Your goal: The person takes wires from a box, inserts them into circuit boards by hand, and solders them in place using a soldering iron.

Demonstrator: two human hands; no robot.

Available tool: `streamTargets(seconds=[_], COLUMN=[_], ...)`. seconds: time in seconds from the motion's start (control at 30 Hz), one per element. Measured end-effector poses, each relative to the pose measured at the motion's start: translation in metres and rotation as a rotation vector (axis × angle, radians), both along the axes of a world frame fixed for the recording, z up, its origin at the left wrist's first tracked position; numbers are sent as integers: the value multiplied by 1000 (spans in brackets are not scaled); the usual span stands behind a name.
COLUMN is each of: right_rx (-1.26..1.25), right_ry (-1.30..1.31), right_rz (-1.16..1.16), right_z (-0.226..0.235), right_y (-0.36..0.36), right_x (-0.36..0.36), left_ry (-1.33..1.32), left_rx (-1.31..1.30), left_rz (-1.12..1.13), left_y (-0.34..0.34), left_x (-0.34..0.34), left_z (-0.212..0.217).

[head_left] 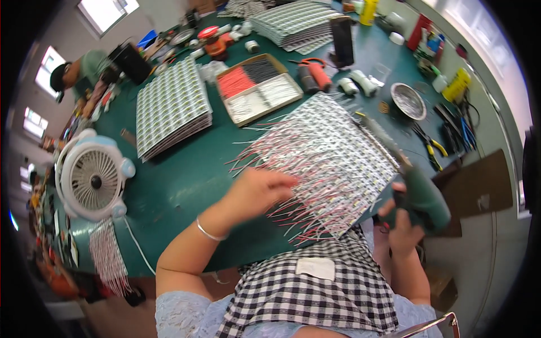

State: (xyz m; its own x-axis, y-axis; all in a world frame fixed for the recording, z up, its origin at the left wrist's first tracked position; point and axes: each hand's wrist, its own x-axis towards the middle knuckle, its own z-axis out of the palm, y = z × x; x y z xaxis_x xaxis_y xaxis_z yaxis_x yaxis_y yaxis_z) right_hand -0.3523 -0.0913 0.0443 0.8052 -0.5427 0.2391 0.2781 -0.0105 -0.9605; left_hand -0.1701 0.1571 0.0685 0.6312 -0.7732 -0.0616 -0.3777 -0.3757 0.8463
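A white circuit-board panel [338, 127] lies on the green table before me, crowded with thin red and white wires [315, 211] that stick out toward its left and front edges. Over the left part of the wires hovers my left hand [260, 191], fingers stretched and slightly apart, nothing visible in them. My right hand [401, 222] is wrapped round the handle of a green heat gun [425, 197] at the panel's right edge. The gun's long barrel slants up and left over the board; motion blurs it, and its tip is hard to make out.
A carton tray [242, 119] of sorted red, black and white wires stands behind the panel. Board stacks [174, 107] lie left and at the back. A fan [96, 180] stands left. Pliers [434, 149] and a metal bowl [408, 101] lie right. Another person [90, 73] works far left.
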Motion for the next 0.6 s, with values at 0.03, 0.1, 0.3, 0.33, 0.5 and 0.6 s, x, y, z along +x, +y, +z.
streamTargets(seconds=[0.03,0.1,0.3,0.33,0.5,0.6], right_rx=[-363,-775,-927,-935,-1037,-1011], right_ry=[28,2,-190,-129,153,373], right_rz=[25,108,105,99,-44,-76], right_z=[-5,5,8,8,7,22], right_y=[-7,-11,-2,-9,-68,-105], right_x=[7,27,66,68,51,48], left_ry=[-85,-163,-270,-266,-594,-593], left_rx=[-44,72,143,143,-86,-12], left_rz=[-162,-411,-591,-594,-83,137], left_y=[-15,-50,-92,-91,-62,-53], left_x=[-14,-36,-30,-21,57,100], left_z=[0,7,19,17,11,4])
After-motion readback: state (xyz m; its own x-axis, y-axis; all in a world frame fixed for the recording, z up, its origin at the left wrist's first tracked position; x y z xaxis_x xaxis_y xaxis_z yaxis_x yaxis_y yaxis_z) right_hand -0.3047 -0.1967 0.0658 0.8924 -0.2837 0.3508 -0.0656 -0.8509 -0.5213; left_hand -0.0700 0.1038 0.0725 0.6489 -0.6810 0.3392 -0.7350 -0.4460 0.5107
